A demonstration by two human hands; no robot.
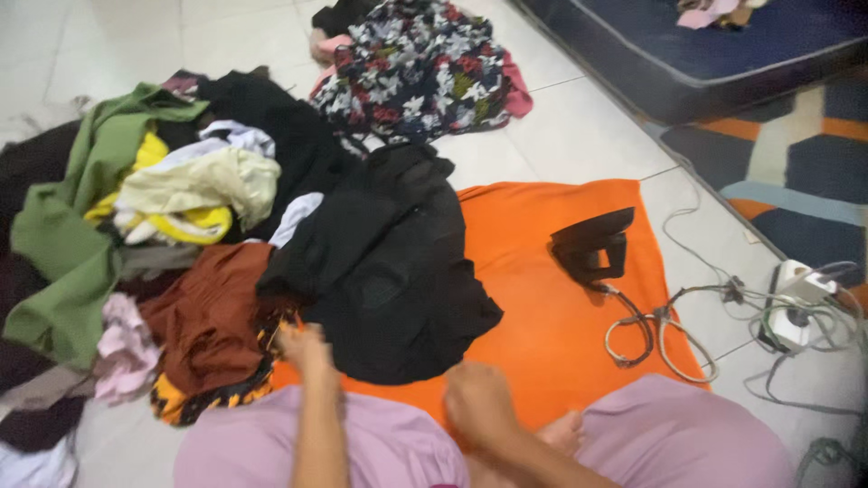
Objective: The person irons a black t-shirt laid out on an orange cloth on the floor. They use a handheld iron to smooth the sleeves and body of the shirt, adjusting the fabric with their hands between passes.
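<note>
Pinching brown garment [212, 316], left hand [303, 345] grip closed | right hand [476, 402] fisted, empty | black iron [592, 244] on orange cloth [542, 316]

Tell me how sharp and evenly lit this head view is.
Head view: soft and slightly motion-blurred throughout, the left hand and right hand smeared; lighting flat and even, no glare; the black garment loses fold detail in darkness; the iron on the orange cloth reads as a silhouette.

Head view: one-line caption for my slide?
Seated person's left hand touches the clothes pile; right hand by black garment, iron on orange cloth.
</note>
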